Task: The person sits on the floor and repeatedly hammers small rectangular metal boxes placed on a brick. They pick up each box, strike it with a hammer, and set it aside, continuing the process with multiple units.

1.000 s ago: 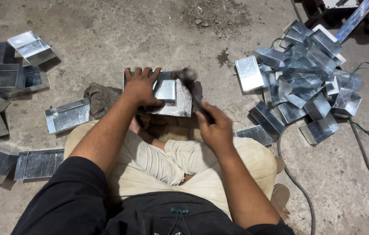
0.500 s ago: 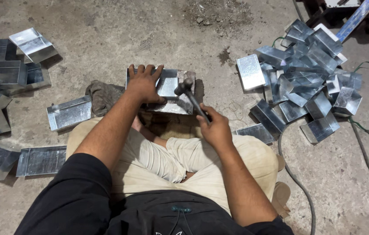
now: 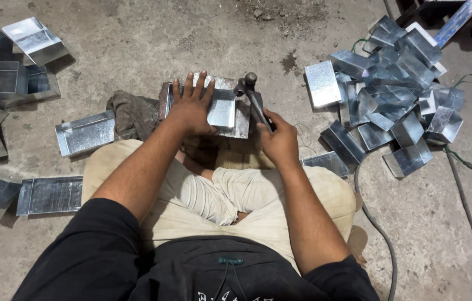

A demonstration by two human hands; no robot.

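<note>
The small folded sheet-metal piece point(image 3: 222, 108) lies on the plate between your knees, pinned by your left hand point(image 3: 191, 106), fingers spread flat. Your right hand point(image 3: 278, 139) is fisted around the hammer point(image 3: 252, 95). Judging by the pile of pieces point(image 3: 392, 95) at your right and the formed trays point(image 3: 84, 132) at your left, much remains.

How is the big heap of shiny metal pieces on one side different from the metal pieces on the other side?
The heap on the person's right is jumbled, pieces tilted and leaning on one another. The pieces on the left are spread out, several lying flat and apart, like the tray by the rag. The right heap has more pieces and sits beside a green cable. Both are folded, shiny grey sheet metal on the concrete floor.
</note>
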